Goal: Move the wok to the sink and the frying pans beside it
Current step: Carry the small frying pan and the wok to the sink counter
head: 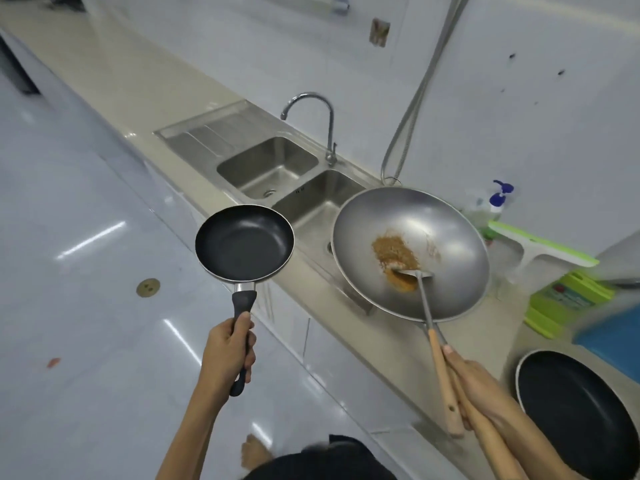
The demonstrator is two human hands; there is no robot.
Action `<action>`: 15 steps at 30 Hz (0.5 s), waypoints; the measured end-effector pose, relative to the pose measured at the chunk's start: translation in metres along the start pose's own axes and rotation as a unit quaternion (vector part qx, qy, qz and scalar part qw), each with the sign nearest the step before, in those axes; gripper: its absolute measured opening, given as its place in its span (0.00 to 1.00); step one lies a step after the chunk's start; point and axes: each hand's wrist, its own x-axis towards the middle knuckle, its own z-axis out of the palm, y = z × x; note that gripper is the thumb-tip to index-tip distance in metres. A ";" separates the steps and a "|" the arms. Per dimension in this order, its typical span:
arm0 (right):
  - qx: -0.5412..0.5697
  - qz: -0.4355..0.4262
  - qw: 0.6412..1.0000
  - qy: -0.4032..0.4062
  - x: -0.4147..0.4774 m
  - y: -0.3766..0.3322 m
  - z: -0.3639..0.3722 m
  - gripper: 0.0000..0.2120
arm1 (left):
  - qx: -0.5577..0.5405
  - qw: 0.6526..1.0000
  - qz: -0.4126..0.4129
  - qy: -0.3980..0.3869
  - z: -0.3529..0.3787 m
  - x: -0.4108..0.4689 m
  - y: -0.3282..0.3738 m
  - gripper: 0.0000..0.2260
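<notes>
The left hand (228, 355) has its fingers wrapped around the black handle of a small black non-stick frying pan (244, 243), held level out over the pale tiled floor (69, 237) just off the front edge of the beige worktop (145, 84). The right hand (481, 386) grips 2 pale wooden handles together: that of a large round grey steel wok (410, 252) and that of a steel spatula (420, 289) whose blade lies inside the wok on a patch of brown-orange food residue (394, 256). The wok hangs above the worktop's front edge and covers part of the nearer basin of the stainless double sink (273, 168), so that basin's drain is mostly hidden. A curved chrome tap (325, 126) stands behind the basins.

A second, larger black frying pan (578, 414) sits on the worktop at lower right, cut off by the picture's edge; its handle cannot be seen. At far right, motion blur smears a blue-topped pump bottle (498, 199), a green-and-white squeegee-like tool (540, 247), green boards (568, 303) and a blue object (613, 330), whose nature is unclear. The wok handle's far end is hidden under the right wrist.
</notes>
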 end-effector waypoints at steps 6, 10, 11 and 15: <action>0.005 -0.002 1.000 -0.028 0.022 -0.096 0.123 0.31 | 0.018 1.000 -0.006 0.016 -0.111 0.092 0.024 0.15; 0.008 -0.013 0.999 -0.052 0.039 -0.161 0.195 0.33 | 0.010 0.999 -0.014 0.032 -0.171 0.161 0.039 0.15; 0.003 -0.017 0.998 -0.058 0.044 -0.176 0.212 0.33 | 0.009 0.999 -0.015 0.037 -0.184 0.180 0.042 0.15; -0.011 -0.024 0.997 -0.070 0.069 -0.238 0.273 0.34 | 0.004 0.998 -0.017 0.056 -0.233 0.252 0.059 0.14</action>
